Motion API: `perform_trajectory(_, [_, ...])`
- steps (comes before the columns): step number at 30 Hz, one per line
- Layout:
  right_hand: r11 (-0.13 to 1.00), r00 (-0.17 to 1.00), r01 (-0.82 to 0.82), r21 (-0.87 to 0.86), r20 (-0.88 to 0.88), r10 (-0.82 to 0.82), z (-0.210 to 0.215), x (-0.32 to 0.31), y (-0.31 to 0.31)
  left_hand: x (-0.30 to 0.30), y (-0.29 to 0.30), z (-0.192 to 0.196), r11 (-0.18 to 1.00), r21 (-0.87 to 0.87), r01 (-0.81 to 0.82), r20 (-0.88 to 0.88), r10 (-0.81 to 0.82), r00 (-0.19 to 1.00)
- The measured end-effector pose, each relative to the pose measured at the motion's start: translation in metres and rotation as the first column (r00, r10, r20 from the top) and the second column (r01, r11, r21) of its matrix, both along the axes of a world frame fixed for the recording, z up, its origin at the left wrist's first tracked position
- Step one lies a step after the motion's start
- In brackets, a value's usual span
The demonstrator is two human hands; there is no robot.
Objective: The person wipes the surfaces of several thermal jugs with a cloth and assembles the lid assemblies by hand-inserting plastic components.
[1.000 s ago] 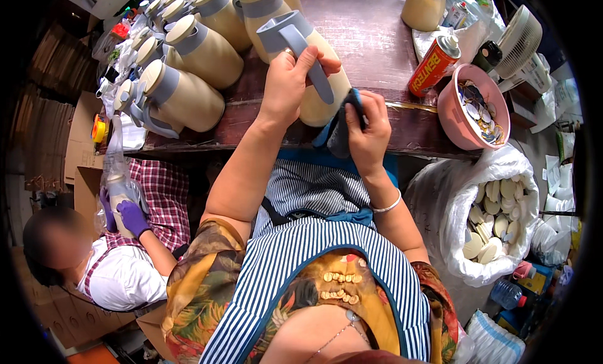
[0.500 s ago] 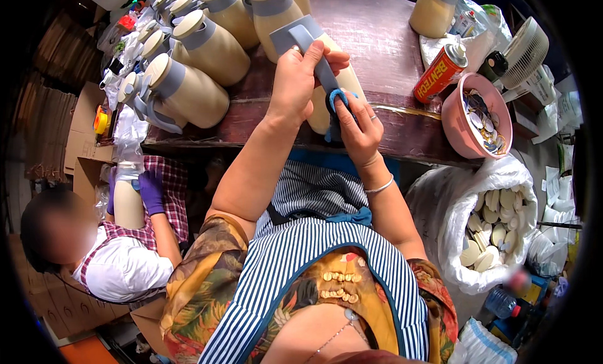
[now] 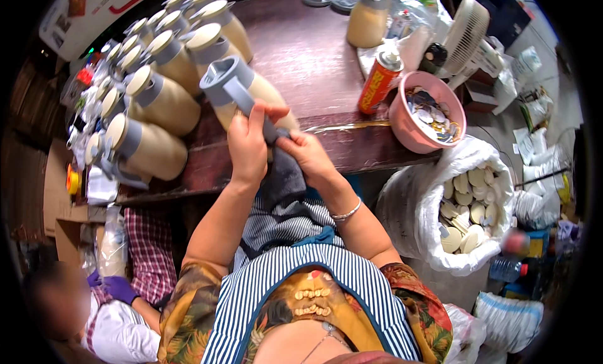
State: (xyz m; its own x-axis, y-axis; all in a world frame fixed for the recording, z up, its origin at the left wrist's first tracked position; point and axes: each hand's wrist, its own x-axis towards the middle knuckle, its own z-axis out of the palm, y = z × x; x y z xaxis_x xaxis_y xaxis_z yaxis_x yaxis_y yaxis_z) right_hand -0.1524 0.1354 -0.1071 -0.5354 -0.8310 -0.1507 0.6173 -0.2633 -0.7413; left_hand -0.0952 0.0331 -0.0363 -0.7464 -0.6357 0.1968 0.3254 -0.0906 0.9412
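Note:
My left hand [image 3: 248,144] is closed around the grey handle of a cream jug [image 3: 260,91], which lies tilted over the table's near edge. The jug's grey collar faces away from me and its top shows no cream lid. My right hand [image 3: 308,155] pinches a dark grey cloth [image 3: 284,179] against the lower part of the handle, close to my left fingers. The cloth hangs down in front of my striped apron. Both hands partly hide the handle and the jug's lower end.
Several lidded cream jugs [image 3: 166,62] crowd the table's left side. To the right stand a spray can [image 3: 381,81], a pink bucket [image 3: 414,126] of small parts, a fan [image 3: 468,34] and another jug [image 3: 367,25]. A white sack [image 3: 402,207] holds cream lids. A purple-gloved co-worker [image 3: 119,288] sits at lower left.
The jug has turned, bringing its open top into view. My right hand has moved closer to my left, and the cloth hangs lower. The whole view has shifted; the co-worker's gloved hands have lowered.

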Motion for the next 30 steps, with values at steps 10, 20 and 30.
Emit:
perform_trajectory(10, [0.969,0.556,0.138,0.205,-0.825,0.096,-0.011,0.004,0.000,0.025,-0.010,-0.019,0.969,-0.237,0.075,0.105,-0.052,0.993])
perform_trajectory(20, [0.802,0.609,0.598,-0.018,-0.640,-0.468,-0.030,-0.084,0.071,0.063,-0.037,0.001,0.016,-0.849,-0.529,-0.304,0.803,0.513])
perform_trajectory(30, [0.885,0.690,0.435,0.169,-0.694,-0.206,-0.076,-0.086,0.073,-0.449,0.016,0.017,-0.068,-0.998,-0.007,-0.013,0.081,0.997])
